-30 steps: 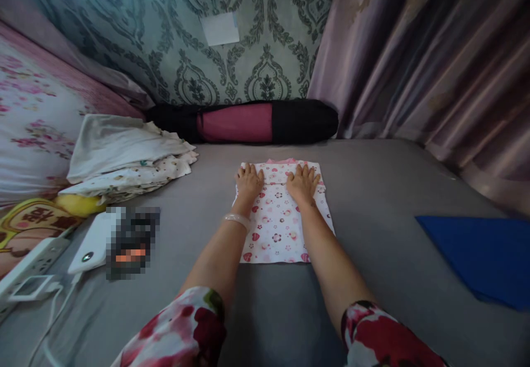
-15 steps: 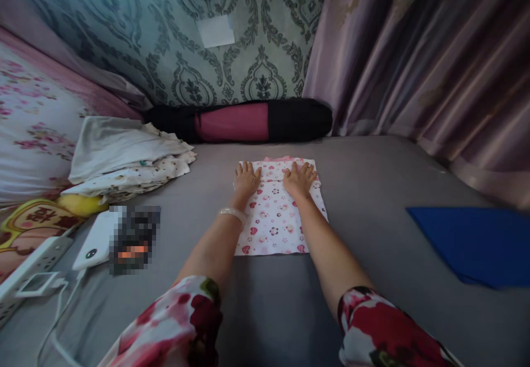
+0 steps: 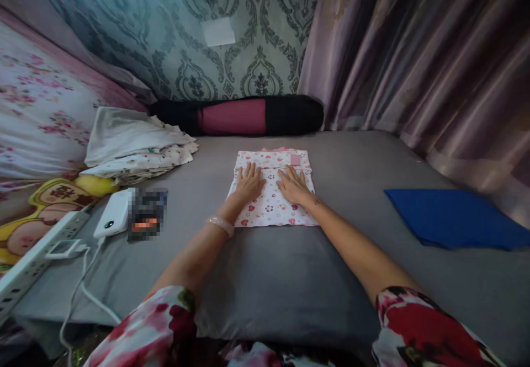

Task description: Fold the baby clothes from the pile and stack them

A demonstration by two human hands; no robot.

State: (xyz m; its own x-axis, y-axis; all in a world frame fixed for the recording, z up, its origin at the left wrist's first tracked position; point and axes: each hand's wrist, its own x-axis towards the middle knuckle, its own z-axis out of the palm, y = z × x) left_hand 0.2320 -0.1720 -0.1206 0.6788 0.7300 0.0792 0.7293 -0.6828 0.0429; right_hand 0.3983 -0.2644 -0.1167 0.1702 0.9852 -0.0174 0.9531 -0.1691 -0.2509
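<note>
A white cloth garment [image 3: 271, 204] printed with pink and red hearts and flowers lies folded flat in front of me. Its far part is turned over in a band, with a small pink patch at the right and a pink edge showing behind. My left hand [image 3: 249, 182] rests flat on its left side, fingers spread and pointing away. On the right side of the cloth lies my right hand [image 3: 293, 185], palm down with fingers apart. Neither hand grips anything.
A grey sheet [image 3: 351, 163] covers the bed. To the right lies a blue folded cloth [image 3: 451, 218]. On the left are folded white cloths [image 3: 136, 146], a white power bank [image 3: 114, 212], a power strip [image 3: 45, 251] and cables. A black and maroon roll [image 3: 232, 117] lies against the wall.
Both hands have slid back toward me from the folded far band onto the middle of the cloth. The pink patch is now uncovered. The camera view has shifted slightly.
</note>
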